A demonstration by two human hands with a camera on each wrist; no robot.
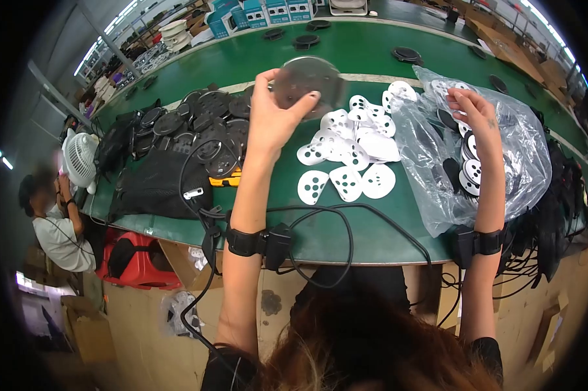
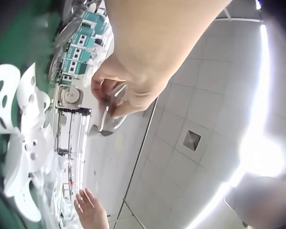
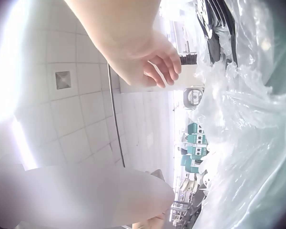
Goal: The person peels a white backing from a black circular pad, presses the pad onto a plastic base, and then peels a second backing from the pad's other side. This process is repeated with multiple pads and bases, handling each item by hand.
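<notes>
My left hand grips a dark round disc by its edge, thumb across its face; the disc is blurred in the head view. In the left wrist view the disc shows nearly edge-on between thumb and fingers. Below and right of it, white round sheets with holes lie in a loose pile. My right hand hovers over a clear plastic bag with its fingers loosely bent and nothing in them. Inside that bag are white and black perforated discs.
Several dark round parts are heaped on the left, beside a black bag. Cables trail over the front edge of the green table. Blue boxes stand at the back. Another person sits far left near a white fan.
</notes>
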